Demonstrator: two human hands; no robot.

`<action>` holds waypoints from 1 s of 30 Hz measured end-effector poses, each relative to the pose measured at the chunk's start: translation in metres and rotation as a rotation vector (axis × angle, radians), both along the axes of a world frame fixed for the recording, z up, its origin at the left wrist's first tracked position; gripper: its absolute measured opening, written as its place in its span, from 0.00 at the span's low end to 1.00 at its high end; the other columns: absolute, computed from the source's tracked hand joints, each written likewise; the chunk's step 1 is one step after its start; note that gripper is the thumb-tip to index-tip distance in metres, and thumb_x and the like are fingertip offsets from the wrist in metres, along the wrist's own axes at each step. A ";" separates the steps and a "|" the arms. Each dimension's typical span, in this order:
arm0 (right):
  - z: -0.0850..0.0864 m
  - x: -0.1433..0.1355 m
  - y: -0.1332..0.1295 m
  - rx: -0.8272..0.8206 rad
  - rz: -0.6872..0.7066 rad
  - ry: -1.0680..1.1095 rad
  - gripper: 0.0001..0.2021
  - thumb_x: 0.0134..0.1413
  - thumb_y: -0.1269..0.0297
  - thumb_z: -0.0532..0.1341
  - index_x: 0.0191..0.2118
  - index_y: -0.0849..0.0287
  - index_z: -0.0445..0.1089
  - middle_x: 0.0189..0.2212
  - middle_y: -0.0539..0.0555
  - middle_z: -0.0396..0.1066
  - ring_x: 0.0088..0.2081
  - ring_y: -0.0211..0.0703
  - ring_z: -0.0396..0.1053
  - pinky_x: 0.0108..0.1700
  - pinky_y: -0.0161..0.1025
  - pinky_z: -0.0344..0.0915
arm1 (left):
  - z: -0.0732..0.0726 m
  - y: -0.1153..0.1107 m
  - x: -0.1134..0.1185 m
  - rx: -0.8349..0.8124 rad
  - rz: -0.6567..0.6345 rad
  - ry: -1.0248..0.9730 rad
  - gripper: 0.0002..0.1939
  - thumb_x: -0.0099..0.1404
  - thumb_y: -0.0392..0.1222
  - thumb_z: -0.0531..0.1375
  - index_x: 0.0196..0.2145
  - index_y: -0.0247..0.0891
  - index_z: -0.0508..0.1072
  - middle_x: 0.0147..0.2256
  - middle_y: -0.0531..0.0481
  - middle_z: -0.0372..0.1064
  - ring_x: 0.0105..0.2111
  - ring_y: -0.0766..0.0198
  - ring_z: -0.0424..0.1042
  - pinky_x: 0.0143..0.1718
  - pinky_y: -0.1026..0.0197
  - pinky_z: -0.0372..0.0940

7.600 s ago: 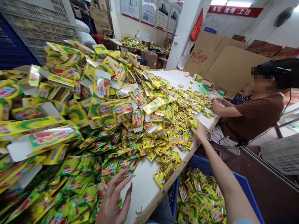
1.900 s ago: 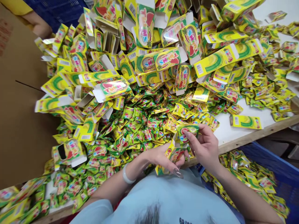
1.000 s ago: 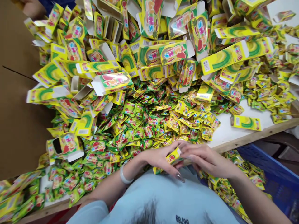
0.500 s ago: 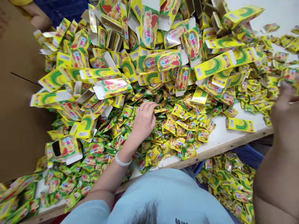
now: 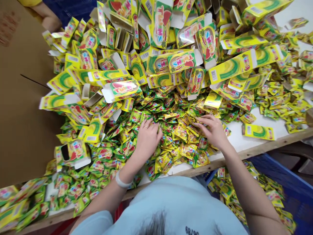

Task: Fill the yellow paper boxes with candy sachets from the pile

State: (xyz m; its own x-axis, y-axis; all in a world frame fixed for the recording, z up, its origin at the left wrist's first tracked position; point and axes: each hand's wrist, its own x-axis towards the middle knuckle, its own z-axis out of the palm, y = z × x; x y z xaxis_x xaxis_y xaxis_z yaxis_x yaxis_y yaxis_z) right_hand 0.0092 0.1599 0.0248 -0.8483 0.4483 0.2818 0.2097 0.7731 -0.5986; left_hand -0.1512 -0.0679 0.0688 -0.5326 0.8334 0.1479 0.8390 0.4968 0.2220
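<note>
My left hand (image 5: 148, 135) rests on the pile of small green and yellow candy packets (image 5: 182, 132), its fingers bent and spread over them. To its right, my right hand (image 5: 212, 130) reaches into the yellow packets, thumb and fingers apart, with nothing clearly held. Flat candy boxes (image 5: 122, 89), some with open flaps, are heaped just beyond both hands. One yellow box (image 5: 258, 131) lies alone on the white table, right of my right hand.
A large brown carton (image 5: 22, 98) stands at the left. Below the wooden table edge (image 5: 254, 148), a blue crate (image 5: 298, 192) holds yellow boxes. Another person's arm (image 5: 47, 16) shows at the upper left, near a blue crate (image 5: 75, 9).
My right hand has come in from the far right to the packets near the middle. My left hand has shifted slightly down and left over the packets, and its fingers have spread.
</note>
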 end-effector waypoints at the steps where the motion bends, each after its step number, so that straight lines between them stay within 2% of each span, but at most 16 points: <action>1: 0.000 0.004 0.002 -0.042 -0.005 0.031 0.13 0.64 0.57 0.57 0.45 0.53 0.78 0.41 0.58 0.77 0.46 0.52 0.72 0.48 0.51 0.64 | 0.003 -0.001 -0.002 0.026 0.006 -0.031 0.16 0.70 0.39 0.50 0.40 0.36 0.78 0.40 0.40 0.79 0.54 0.47 0.68 0.59 0.41 0.57; 4: 0.000 0.008 0.000 -0.132 -0.058 0.105 0.14 0.63 0.54 0.58 0.41 0.54 0.79 0.39 0.57 0.78 0.43 0.51 0.73 0.48 0.50 0.65 | 0.013 0.001 -0.001 0.163 0.093 -0.111 0.16 0.72 0.42 0.50 0.39 0.39 0.78 0.38 0.43 0.79 0.52 0.50 0.69 0.56 0.43 0.58; 6: 0.000 0.006 -0.004 -0.207 -0.080 0.116 0.15 0.62 0.52 0.60 0.44 0.55 0.77 0.39 0.57 0.78 0.42 0.50 0.73 0.48 0.49 0.65 | 0.016 0.005 0.005 0.287 0.159 -0.238 0.16 0.73 0.45 0.50 0.39 0.38 0.77 0.34 0.45 0.77 0.44 0.53 0.72 0.49 0.49 0.62; 8: 0.001 -0.002 -0.009 -0.243 -0.067 0.070 0.19 0.60 0.50 0.62 0.51 0.55 0.74 0.40 0.57 0.78 0.42 0.50 0.72 0.48 0.49 0.64 | 0.013 0.011 0.010 0.381 0.195 -0.489 0.18 0.73 0.49 0.50 0.38 0.38 0.76 0.25 0.49 0.73 0.30 0.59 0.72 0.35 0.57 0.65; 10: 0.002 -0.011 -0.010 -0.199 -0.056 -0.003 0.22 0.59 0.49 0.63 0.54 0.55 0.73 0.39 0.57 0.78 0.42 0.52 0.71 0.47 0.49 0.62 | 0.006 0.018 0.014 0.460 0.228 -0.821 0.20 0.71 0.55 0.51 0.37 0.37 0.74 0.20 0.53 0.67 0.21 0.63 0.69 0.24 0.62 0.61; 13: 0.004 -0.023 -0.010 -0.100 -0.076 -0.062 0.16 0.65 0.52 0.56 0.48 0.53 0.77 0.38 0.56 0.78 0.39 0.52 0.69 0.45 0.49 0.59 | -0.002 0.025 0.016 0.580 0.262 -1.264 0.23 0.64 0.61 0.58 0.39 0.36 0.72 0.24 0.53 0.68 0.21 0.63 0.73 0.21 0.65 0.61; 15: 0.010 -0.023 -0.010 -0.035 -0.178 0.007 0.17 0.68 0.55 0.52 0.42 0.55 0.78 0.35 0.57 0.78 0.36 0.50 0.69 0.45 0.50 0.58 | -0.005 0.028 0.017 0.627 0.274 -1.418 0.25 0.61 0.61 0.62 0.41 0.35 0.71 0.28 0.52 0.70 0.25 0.62 0.76 0.23 0.65 0.65; 17: 0.021 -0.019 -0.015 0.009 -0.281 0.146 0.19 0.68 0.56 0.51 0.36 0.56 0.77 0.31 0.57 0.77 0.33 0.49 0.68 0.44 0.48 0.59 | -0.004 0.028 0.020 0.638 0.286 -1.464 0.25 0.59 0.61 0.64 0.40 0.35 0.70 0.28 0.53 0.69 0.26 0.62 0.76 0.25 0.66 0.67; 18: 0.027 -0.016 -0.019 -0.001 -0.263 0.202 0.19 0.68 0.56 0.52 0.35 0.57 0.76 0.29 0.56 0.76 0.32 0.47 0.68 0.42 0.46 0.60 | -0.002 0.028 0.022 0.624 0.279 -1.475 0.26 0.58 0.61 0.64 0.40 0.34 0.71 0.27 0.53 0.69 0.26 0.63 0.76 0.25 0.65 0.69; 22: 0.048 -0.012 -0.038 -0.097 0.154 0.205 0.17 0.67 0.55 0.56 0.28 0.56 0.70 0.21 0.50 0.70 0.25 0.39 0.65 0.31 0.38 0.59 | 0.008 0.031 0.032 0.530 0.183 -1.536 0.25 0.60 0.63 0.61 0.36 0.34 0.72 0.25 0.53 0.68 0.25 0.64 0.73 0.27 0.62 0.72; 23: 0.049 -0.013 -0.041 -0.078 0.200 0.191 0.18 0.66 0.54 0.57 0.26 0.57 0.68 0.20 0.49 0.68 0.23 0.38 0.63 0.31 0.37 0.58 | 0.010 0.032 0.034 0.513 0.146 -1.548 0.25 0.61 0.63 0.60 0.35 0.34 0.73 0.26 0.52 0.68 0.26 0.63 0.73 0.28 0.61 0.72; 25: 0.047 -0.015 -0.045 -0.057 0.166 0.194 0.18 0.64 0.54 0.60 0.24 0.57 0.65 0.19 0.48 0.65 0.23 0.38 0.62 0.31 0.37 0.58 | 0.013 0.033 0.039 0.502 0.082 -1.547 0.24 0.61 0.62 0.61 0.36 0.35 0.73 0.28 0.51 0.69 0.28 0.63 0.72 0.29 0.61 0.73; 26: 0.045 -0.016 -0.046 -0.101 0.116 0.210 0.16 0.63 0.53 0.61 0.26 0.56 0.66 0.21 0.49 0.66 0.24 0.38 0.63 0.31 0.37 0.59 | 0.013 0.033 0.042 0.499 0.064 -1.536 0.23 0.61 0.61 0.62 0.37 0.35 0.72 0.29 0.51 0.70 0.29 0.63 0.72 0.29 0.61 0.73; 28: 0.041 -0.015 -0.047 -0.322 0.039 0.250 0.12 0.60 0.51 0.62 0.36 0.56 0.69 0.31 0.52 0.72 0.29 0.39 0.67 0.31 0.37 0.64 | 0.010 0.033 0.047 0.512 0.074 -1.484 0.21 0.62 0.59 0.62 0.40 0.37 0.70 0.30 0.52 0.70 0.28 0.64 0.71 0.29 0.62 0.72; 30: 0.038 -0.013 -0.051 -0.628 0.039 0.272 0.20 0.57 0.49 0.64 0.50 0.53 0.67 0.44 0.56 0.73 0.36 0.41 0.71 0.33 0.37 0.69 | 0.007 0.032 0.050 0.519 0.094 -1.359 0.19 0.66 0.58 0.58 0.42 0.38 0.67 0.28 0.54 0.69 0.26 0.65 0.69 0.28 0.63 0.69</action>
State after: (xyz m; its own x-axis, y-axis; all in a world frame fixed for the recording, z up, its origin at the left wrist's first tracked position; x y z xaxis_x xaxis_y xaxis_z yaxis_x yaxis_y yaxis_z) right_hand -0.0035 0.1089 0.0630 -0.8030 0.5670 0.1838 -0.0325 0.2663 -0.9633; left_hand -0.1014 -0.0355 0.0754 -0.5529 0.7990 -0.2366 -0.1904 0.1552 0.9694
